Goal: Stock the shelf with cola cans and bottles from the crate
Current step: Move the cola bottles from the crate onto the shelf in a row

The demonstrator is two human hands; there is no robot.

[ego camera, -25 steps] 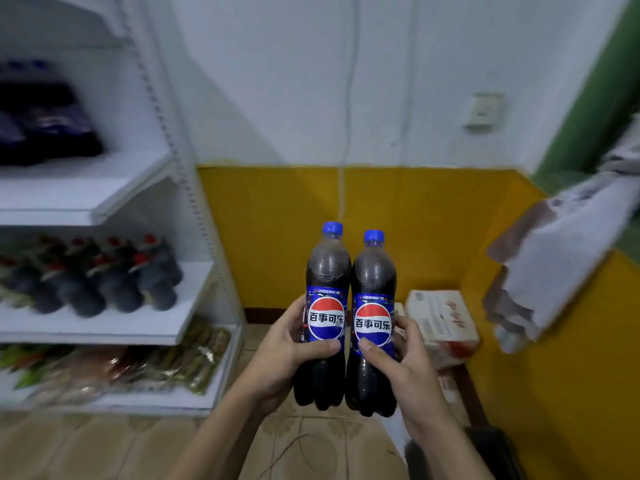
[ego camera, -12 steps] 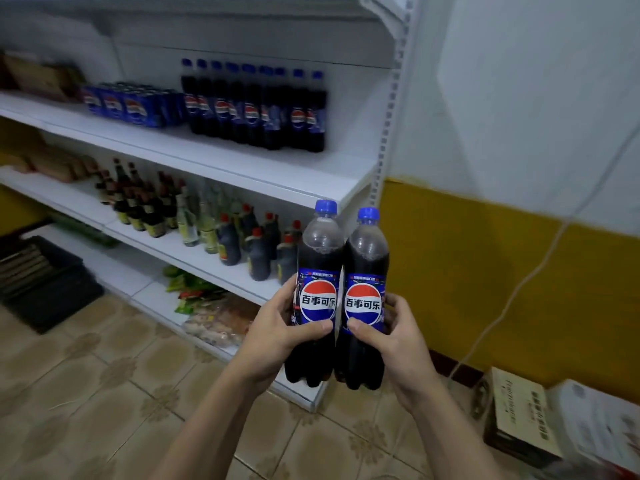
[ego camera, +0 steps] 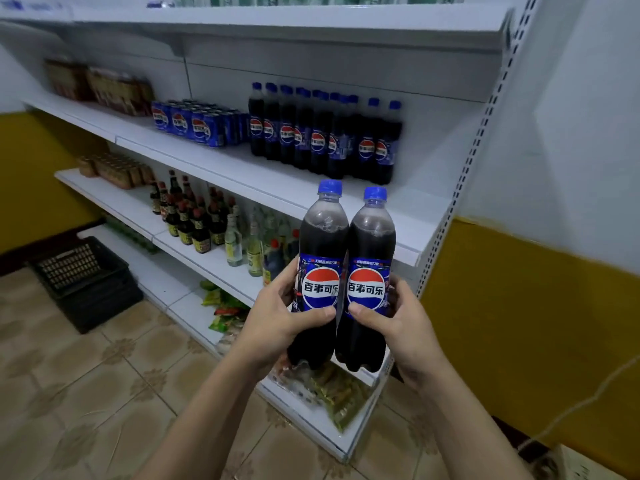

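Observation:
Two upright cola bottles with blue caps stand side by side in front of me. My left hand [ego camera: 277, 323] grips the left cola bottle [ego camera: 320, 244] at its label. My right hand [ego camera: 398, 323] grips the right cola bottle [ego camera: 372, 244] the same way. Behind them, the white shelf [ego camera: 214, 164] carries a row of cola bottles [ego camera: 325, 133] and a block of blue cola cans [ego camera: 197, 124]. A bare stretch of that shelf lies right of the bottle row, just above the held bottles. A black crate [ego camera: 83, 275] sits on the floor at the left.
The shelf below holds dark sauce bottles [ego camera: 194, 216] and clear bottles [ego camera: 242, 240]. Snack packets [ego camera: 225, 306] fill the bottom shelf. The perforated shelf upright [ego camera: 474, 140] and a yellow-and-white wall [ego camera: 536, 289] stand to the right. A cardboard box [ego camera: 588, 465] lies at the lower right.
My view has swung left from the corner wall to the shelf and come closer. Both hands keep their grip on the two bottles, now held in front of the cola shelf's right end.

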